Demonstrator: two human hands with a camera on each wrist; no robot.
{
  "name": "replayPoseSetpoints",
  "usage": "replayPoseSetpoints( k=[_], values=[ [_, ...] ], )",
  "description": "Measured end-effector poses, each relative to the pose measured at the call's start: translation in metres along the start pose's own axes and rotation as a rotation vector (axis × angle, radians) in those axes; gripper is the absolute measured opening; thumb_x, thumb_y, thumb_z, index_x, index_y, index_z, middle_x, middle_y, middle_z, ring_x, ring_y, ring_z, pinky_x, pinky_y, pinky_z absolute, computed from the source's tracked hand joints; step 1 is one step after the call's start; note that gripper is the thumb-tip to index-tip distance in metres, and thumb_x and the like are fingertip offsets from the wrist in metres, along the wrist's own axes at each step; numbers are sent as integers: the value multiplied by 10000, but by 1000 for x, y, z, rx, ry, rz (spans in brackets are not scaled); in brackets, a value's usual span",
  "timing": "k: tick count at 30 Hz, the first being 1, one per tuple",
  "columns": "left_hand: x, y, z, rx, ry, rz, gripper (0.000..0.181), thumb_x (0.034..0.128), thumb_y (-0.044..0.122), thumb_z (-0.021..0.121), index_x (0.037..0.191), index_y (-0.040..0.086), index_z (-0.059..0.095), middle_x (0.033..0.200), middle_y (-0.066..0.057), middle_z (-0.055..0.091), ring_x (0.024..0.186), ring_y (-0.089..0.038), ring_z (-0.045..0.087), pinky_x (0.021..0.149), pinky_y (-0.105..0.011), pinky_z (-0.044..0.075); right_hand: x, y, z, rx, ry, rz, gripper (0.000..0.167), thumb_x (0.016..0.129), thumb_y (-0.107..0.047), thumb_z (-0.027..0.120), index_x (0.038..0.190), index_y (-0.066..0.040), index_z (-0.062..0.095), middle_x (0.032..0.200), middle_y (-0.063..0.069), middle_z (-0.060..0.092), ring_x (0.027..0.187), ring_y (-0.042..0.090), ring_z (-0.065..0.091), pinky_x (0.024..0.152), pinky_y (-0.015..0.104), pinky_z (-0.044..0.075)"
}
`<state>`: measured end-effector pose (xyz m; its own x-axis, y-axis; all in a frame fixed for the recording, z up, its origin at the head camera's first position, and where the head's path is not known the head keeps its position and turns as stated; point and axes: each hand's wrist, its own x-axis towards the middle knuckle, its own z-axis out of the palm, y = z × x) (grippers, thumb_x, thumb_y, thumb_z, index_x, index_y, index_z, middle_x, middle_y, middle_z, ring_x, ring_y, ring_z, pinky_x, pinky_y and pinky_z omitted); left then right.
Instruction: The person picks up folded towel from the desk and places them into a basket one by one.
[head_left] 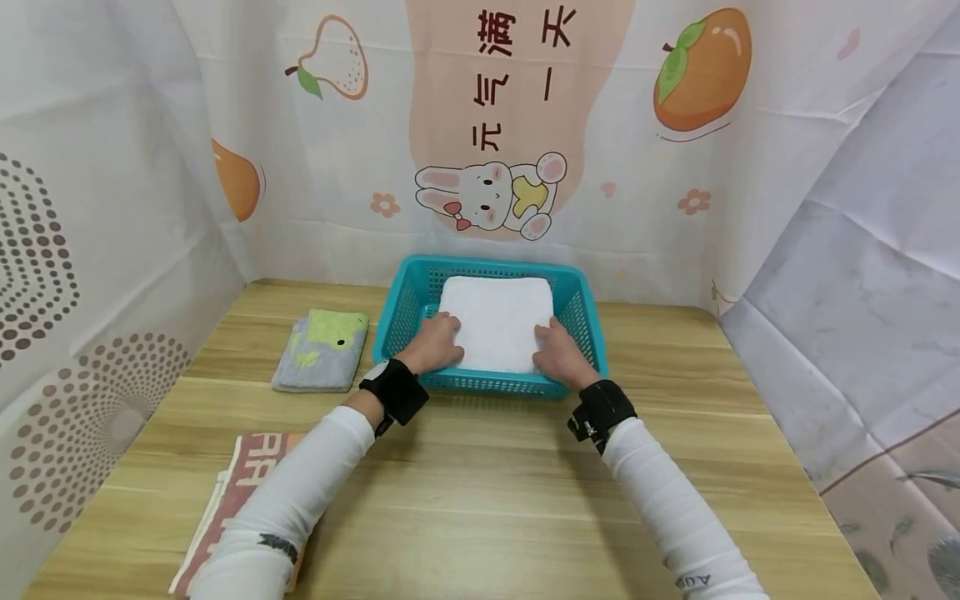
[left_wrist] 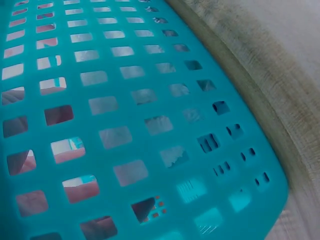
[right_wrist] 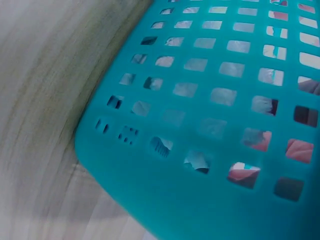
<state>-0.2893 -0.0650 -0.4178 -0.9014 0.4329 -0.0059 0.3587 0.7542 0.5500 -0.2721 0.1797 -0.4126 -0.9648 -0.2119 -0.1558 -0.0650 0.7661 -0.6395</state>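
In the head view a folded white towel [head_left: 497,323] lies flat inside a teal plastic basket [head_left: 487,385]. My left hand [head_left: 437,342] grips the towel's left edge, its wrist over the basket's front rim. On the opposite edge, my right hand [head_left: 561,356] holds the towel with curled fingers. The undersides of both hands are hidden. Both wrist views face the basket's perforated wall [left_wrist: 115,145], [right_wrist: 200,125]; bits of skin and white cloth show through the holes, too little to make out the grip.
Left of the basket lies a folded grey and green towel [head_left: 322,350]. A red and white patterned cloth [head_left: 247,483] is nearer, partly under my left sleeve. The wooden table [head_left: 480,500] meets a printed curtain [head_left: 315,208] behind the basket.
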Motion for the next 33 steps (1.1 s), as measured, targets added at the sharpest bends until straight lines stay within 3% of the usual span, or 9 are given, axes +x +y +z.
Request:
replayPoseSetpoints(
  k=[7, 10, 14, 19, 24, 29, 33],
  values=[
    [0, 2, 0, -15, -13, -18, 150, 921, 3, 564, 837, 20, 441, 848, -102, 324, 767, -230, 280, 738, -377, 220, 0, 0, 1, -6, -5, -3, 617, 909, 91, 461, 1501, 116, 290, 1595, 339, 83, 1486, 450, 87, 1175, 525, 208],
    [0, 2, 1, -1, 11, -23, 68, 931, 19, 561, 973, -34, 562, 953, -155, 469, 842, -262, 397, 765, -369, 314, 0, -1, 1, -33, 20, -37, 580, 893, 90, 465, 1459, 147, 353, 1552, 360, 217, 1474, 453, 150, 1169, 524, 231],
    [-1, 5, 2, 27, 66, -34, 311, 975, 57, 541, 1256, -62, 599, 1223, -233, 575, 1083, -336, 538, 953, -435, 440, 0, -3, -1, -87, 61, -97, 498, 891, 70, 461, 1377, 177, 448, 1435, 372, 415, 1434, 460, 254, 1155, 524, 273],
    [-5, 11, 2, 55, 135, -24, 306, 1040, 150, 495, 1240, -32, 637, 1196, -214, 626, 1053, -323, 614, 929, -427, 490, -6, -8, -2, -102, 116, -161, 414, 951, 5, 473, 1333, 161, 506, 1421, 363, 436, 1428, 470, 270, 1145, 541, 284],
    [-16, 22, 3, 2, 136, 27, 356, 1061, 239, 468, 1254, -7, 640, 1185, -183, 645, 954, -275, 631, 901, -407, 496, -27, -12, 0, -79, 199, -277, 373, 970, -15, 521, 1309, 138, 547, 1449, 370, 390, 1407, 482, 305, 1120, 578, 302],
    [-33, 33, 9, 11, 144, 95, 352, 1057, 251, 488, 1241, -4, 645, 1196, -174, 655, 1104, -320, 613, 953, -430, 484, -54, -13, 11, -73, 248, -347, 379, 970, -27, 571, 1330, 91, 560, 1497, 346, 342, 1422, 498, 268, 1115, 608, 293],
    [-47, 36, 18, 100, 209, 190, 325, 1042, 227, 530, 1229, -13, 644, 1273, -220, 613, 1243, -386, 530, 1040, -493, 422, -70, -10, 21, -96, 287, -405, 398, 963, -26, 592, 1347, 71, 554, 1500, 337, 345, 1430, 515, 235, 1115, 623, 279]
  ],
)
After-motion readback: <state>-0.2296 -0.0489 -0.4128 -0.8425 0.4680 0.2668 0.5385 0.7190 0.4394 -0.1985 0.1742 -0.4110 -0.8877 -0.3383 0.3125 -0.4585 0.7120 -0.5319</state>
